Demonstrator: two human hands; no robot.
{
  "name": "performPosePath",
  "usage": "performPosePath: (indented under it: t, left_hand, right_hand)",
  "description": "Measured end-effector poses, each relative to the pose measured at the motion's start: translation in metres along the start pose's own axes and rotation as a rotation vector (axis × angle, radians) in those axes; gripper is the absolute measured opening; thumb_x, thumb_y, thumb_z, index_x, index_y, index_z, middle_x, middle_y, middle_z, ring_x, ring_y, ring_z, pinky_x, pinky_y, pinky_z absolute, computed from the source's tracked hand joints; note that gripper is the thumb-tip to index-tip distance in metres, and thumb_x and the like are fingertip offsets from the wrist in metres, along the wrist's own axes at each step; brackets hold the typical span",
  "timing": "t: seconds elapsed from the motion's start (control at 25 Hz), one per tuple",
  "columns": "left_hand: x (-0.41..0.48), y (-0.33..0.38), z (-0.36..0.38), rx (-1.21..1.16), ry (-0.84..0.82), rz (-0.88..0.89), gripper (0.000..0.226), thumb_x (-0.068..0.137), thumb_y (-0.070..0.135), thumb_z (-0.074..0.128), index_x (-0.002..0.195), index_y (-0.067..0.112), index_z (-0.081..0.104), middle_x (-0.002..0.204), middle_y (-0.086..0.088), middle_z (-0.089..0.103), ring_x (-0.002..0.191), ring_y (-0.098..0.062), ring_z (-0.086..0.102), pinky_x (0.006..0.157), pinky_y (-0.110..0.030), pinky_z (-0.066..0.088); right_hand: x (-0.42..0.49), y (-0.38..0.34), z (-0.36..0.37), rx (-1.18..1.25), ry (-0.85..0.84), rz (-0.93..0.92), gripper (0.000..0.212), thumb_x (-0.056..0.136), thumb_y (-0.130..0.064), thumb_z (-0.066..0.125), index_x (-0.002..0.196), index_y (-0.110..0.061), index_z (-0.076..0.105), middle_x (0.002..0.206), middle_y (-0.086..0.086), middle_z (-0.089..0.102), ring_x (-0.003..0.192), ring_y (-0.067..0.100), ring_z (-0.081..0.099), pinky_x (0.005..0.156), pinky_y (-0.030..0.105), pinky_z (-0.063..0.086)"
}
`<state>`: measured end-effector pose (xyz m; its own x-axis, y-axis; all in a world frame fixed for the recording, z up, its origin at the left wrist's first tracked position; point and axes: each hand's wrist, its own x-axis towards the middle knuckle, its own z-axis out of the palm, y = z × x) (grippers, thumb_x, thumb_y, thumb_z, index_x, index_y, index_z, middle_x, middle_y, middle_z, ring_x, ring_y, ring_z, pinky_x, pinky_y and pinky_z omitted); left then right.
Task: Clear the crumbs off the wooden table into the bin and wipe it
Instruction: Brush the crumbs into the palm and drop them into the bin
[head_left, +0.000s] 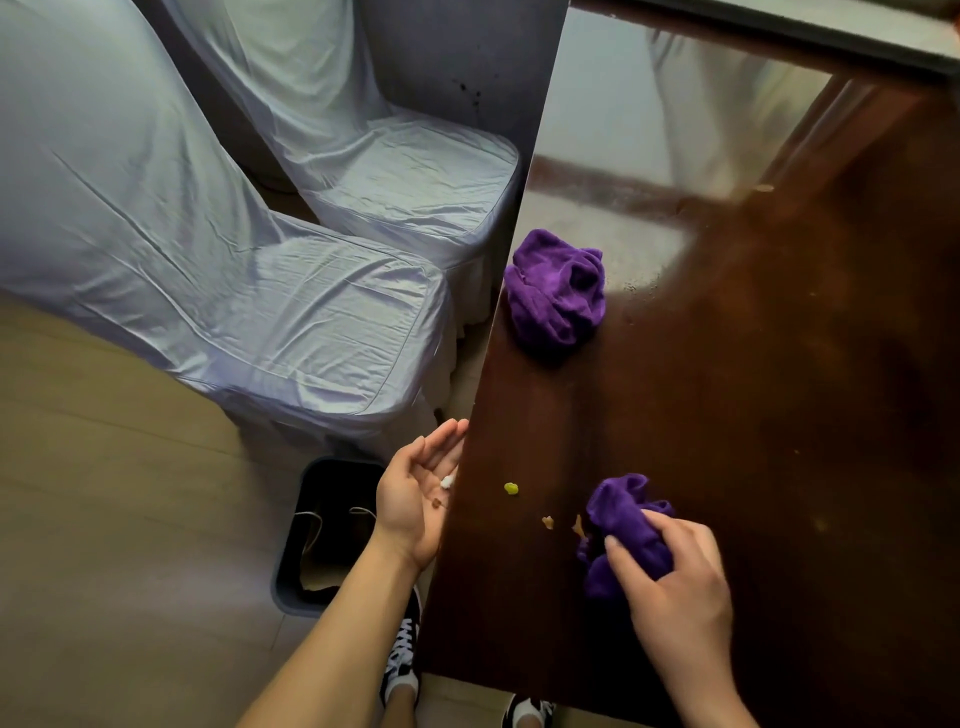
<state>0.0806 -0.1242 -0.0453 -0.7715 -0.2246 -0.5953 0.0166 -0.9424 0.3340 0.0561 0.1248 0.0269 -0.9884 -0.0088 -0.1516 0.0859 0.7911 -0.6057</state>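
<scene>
My right hand (675, 592) grips a bunched purple cloth (621, 525) pressed on the dark wooden table (753, 415) near its left edge. Just left of the cloth lie a yellow-green crumb (510, 488) and two brown crumbs (547, 521). My left hand (415, 499) is cupped palm up against the table's left edge, with a white crumb (447, 482) and a small brown bit in the palm. A black bin (317, 535) stands on the floor below that hand. A second purple cloth (556, 291) lies crumpled farther up the table edge.
Two chairs under pale fabric covers (291, 312) stand left of the table, close to the bin. My black-and-white shoes (402, 660) are on the tan floor beside the table's near corner. The table's far part shines with window glare.
</scene>
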Motion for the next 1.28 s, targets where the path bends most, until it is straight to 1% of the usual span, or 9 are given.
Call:
performPosePath:
  t: [0.2, 0.32, 0.4, 0.56, 0.72, 0.88, 1.04, 1.2, 1.28]
  left_hand:
    - [0.001, -0.001, -0.003, -0.117, 0.061, -0.059, 0.041, 0.094, 0.022, 0.041, 0.114, -0.004, 0.065, 0.121, -0.023, 0.066, 0.110, -0.031, 0.066, 0.093, -0.044, 0.054]
    - [-0.001, -0.001, -0.003, -0.108, 0.086, -0.044, 0.041, 0.095, 0.023, 0.040, 0.118, -0.003, 0.062, 0.120, -0.022, 0.067, 0.110, -0.030, 0.066, 0.092, -0.042, 0.051]
    - [-0.002, -0.001, -0.003, -0.146, 0.092, -0.037, 0.041, 0.094, 0.022, 0.042, 0.118, -0.004, 0.062, 0.119, -0.024, 0.067, 0.109, -0.032, 0.066, 0.095, -0.043, 0.048]
    - [-0.004, 0.001, -0.005, -0.238, 0.095, -0.005, 0.037, 0.093, 0.017, 0.044, 0.110, -0.009, 0.065, 0.121, -0.029, 0.064, 0.109, -0.037, 0.065, 0.095, -0.045, 0.052]
    - [-0.008, -0.001, -0.005, -0.293, 0.101, 0.054, 0.037, 0.094, 0.015, 0.044, 0.116, -0.009, 0.061, 0.122, -0.029, 0.063, 0.114, -0.040, 0.062, 0.100, -0.049, 0.049]
    - [-0.009, -0.002, -0.006, -0.283, 0.109, 0.089, 0.037, 0.096, 0.016, 0.043, 0.117, -0.008, 0.061, 0.122, -0.028, 0.064, 0.115, -0.039, 0.062, 0.103, -0.047, 0.045]
    - [-0.010, -0.003, -0.006, -0.248, 0.131, 0.086, 0.039, 0.095, 0.020, 0.043, 0.118, -0.006, 0.061, 0.121, -0.026, 0.065, 0.113, -0.036, 0.063, 0.098, -0.044, 0.051]
    - [-0.011, -0.002, -0.010, -0.193, 0.120, -0.047, 0.039, 0.081, 0.030, 0.060, 0.109, 0.004, 0.063, 0.108, -0.015, 0.061, 0.094, -0.025, 0.056, 0.084, -0.029, 0.038]
    - [-0.008, -0.003, -0.012, -0.238, 0.149, -0.007, 0.037, 0.083, 0.026, 0.058, 0.110, 0.002, 0.066, 0.111, -0.019, 0.065, 0.099, -0.029, 0.060, 0.095, -0.034, 0.039]
  right_hand:
    - [-0.010, -0.049, 0.040, 0.189, -0.122, -0.127, 0.034, 0.075, -0.023, 0.082, 0.107, -0.023, 0.070, 0.104, -0.006, 0.058, 0.093, 0.003, 0.057, 0.082, 0.004, 0.038]
    - [-0.007, -0.079, 0.055, 0.392, -0.226, -0.149, 0.030, 0.078, -0.018, 0.079, 0.103, -0.030, 0.068, 0.102, -0.008, 0.062, 0.096, 0.000, 0.061, 0.089, 0.018, 0.047]
    - [-0.002, -0.084, 0.051, 0.474, -0.203, -0.135, 0.030, 0.079, -0.019, 0.079, 0.103, -0.033, 0.068, 0.102, -0.009, 0.064, 0.095, 0.003, 0.063, 0.087, 0.025, 0.050]
    - [0.010, -0.060, 0.021, 0.455, -0.105, -0.084, 0.031, 0.079, -0.025, 0.078, 0.100, -0.045, 0.067, 0.099, -0.007, 0.068, 0.090, 0.008, 0.067, 0.083, 0.035, 0.054]
    - [0.014, -0.031, 0.004, 0.337, -0.072, 0.036, 0.028, 0.079, -0.026, 0.078, 0.093, -0.046, 0.066, 0.102, -0.007, 0.066, 0.096, 0.015, 0.066, 0.089, 0.044, 0.054]
    - [0.005, -0.036, 0.023, 0.137, -0.030, -0.071, 0.031, 0.075, -0.023, 0.081, 0.103, -0.026, 0.067, 0.102, -0.002, 0.060, 0.097, 0.020, 0.062, 0.083, 0.022, 0.040]
    - [-0.006, -0.079, 0.062, 0.145, -0.161, -0.237, 0.036, 0.075, -0.031, 0.080, 0.109, -0.025, 0.068, 0.103, -0.007, 0.057, 0.092, 0.002, 0.057, 0.079, 0.004, 0.037]
    - [-0.010, -0.112, 0.075, 0.415, -0.291, -0.260, 0.031, 0.077, -0.018, 0.080, 0.105, -0.027, 0.069, 0.101, -0.007, 0.062, 0.097, 0.002, 0.061, 0.089, 0.022, 0.049]
    - [-0.004, -0.108, 0.065, 0.476, -0.259, -0.227, 0.030, 0.077, -0.017, 0.080, 0.103, -0.028, 0.069, 0.100, -0.005, 0.066, 0.095, 0.008, 0.064, 0.088, 0.032, 0.052]
